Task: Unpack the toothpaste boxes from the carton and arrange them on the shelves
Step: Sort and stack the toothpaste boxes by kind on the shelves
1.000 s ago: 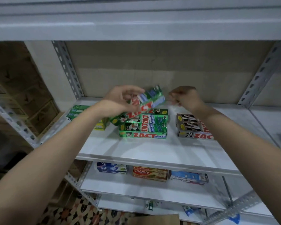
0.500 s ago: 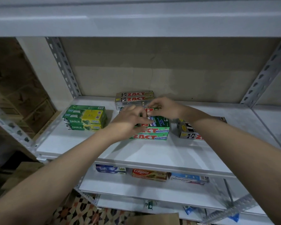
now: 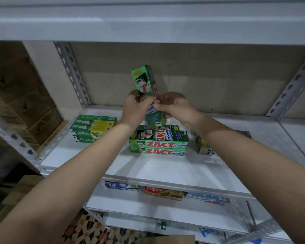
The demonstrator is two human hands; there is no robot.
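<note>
Both hands hold a green Zact toothpaste box (image 3: 144,81) almost upright above the stack of green Zact boxes (image 3: 158,143) on the white shelf (image 3: 165,169). My left hand (image 3: 136,108) grips its middle from the left. My right hand (image 3: 174,104) pinches it from the right. The box's lower end hangs just over the stack. A stack of green and yellow Darlie boxes (image 3: 93,128) lies at the shelf's left. Black Zact boxes (image 3: 205,147) lie at the right, partly hidden by my right forearm.
A lower shelf (image 3: 148,208) holds Safi boxes (image 3: 121,185), a Colgate box (image 3: 163,192) and a pale blue box (image 3: 207,198). Perforated metal uprights (image 3: 72,73) frame the bay. A brown carton edge (image 3: 167,240) shows at the bottom. Cardboard cartons (image 3: 16,106) stand at the left.
Half a second ago both hands were low on the green Zact stack. Now they have lifted one green box and tipped it nearly upright above the stack.
</note>
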